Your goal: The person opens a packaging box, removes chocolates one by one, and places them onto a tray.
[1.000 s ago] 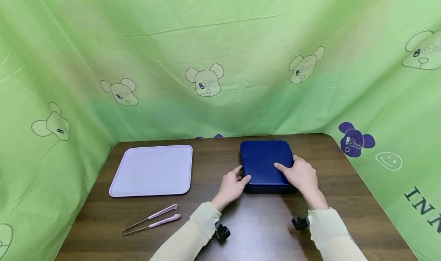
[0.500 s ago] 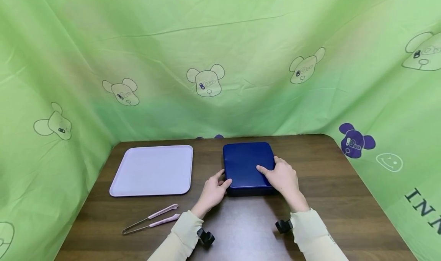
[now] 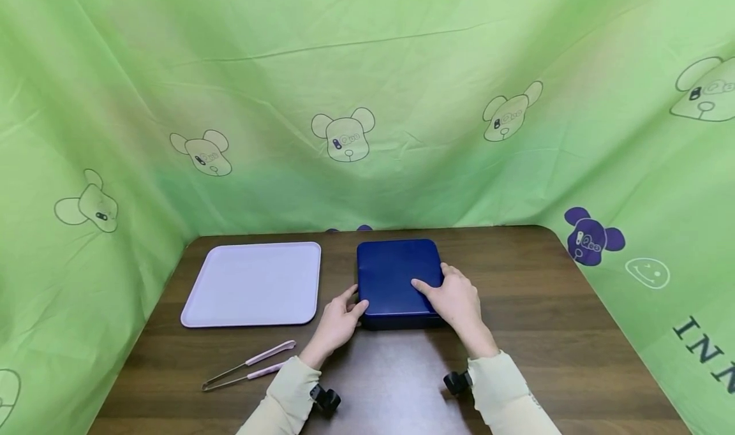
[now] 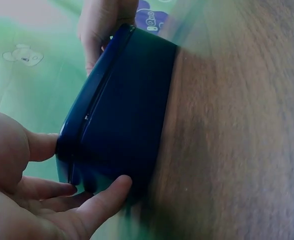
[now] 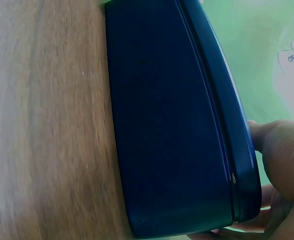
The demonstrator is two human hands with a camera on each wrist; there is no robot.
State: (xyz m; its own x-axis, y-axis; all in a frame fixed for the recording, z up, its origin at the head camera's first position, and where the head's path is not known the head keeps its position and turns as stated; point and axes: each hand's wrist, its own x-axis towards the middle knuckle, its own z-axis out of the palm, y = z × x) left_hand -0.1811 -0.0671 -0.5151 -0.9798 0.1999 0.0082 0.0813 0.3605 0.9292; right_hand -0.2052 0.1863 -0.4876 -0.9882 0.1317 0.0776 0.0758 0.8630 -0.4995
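Note:
A dark blue box (image 3: 396, 279) with a lid line around its side sits on the wooden table, right of its middle. At the front left corner my left hand (image 3: 334, 325) holds it, thumb at the lid's edge and fingers along the side. My right hand (image 3: 458, 299) grips the right side, its thumb lying across the top and its fingers down the side. In the left wrist view the box (image 4: 119, 95) shows the seam under its lid. From the right wrist, the box's (image 5: 162, 115) lower edge meets the tabletop. What it contains is hidden.
A pale lilac tray (image 3: 252, 285) lies flat on the table's left. In front of it are tongs (image 3: 247, 366) with pink handles, spread apart, one handle end behind my left sleeve (image 3: 284, 390). A green printed curtain (image 3: 402, 186) hangs behind the table.
Both my hands have slid the box leftward across the table, closer to the tray. My left sleeve now covers one tong handle's end. The tray and tongs have stayed put.

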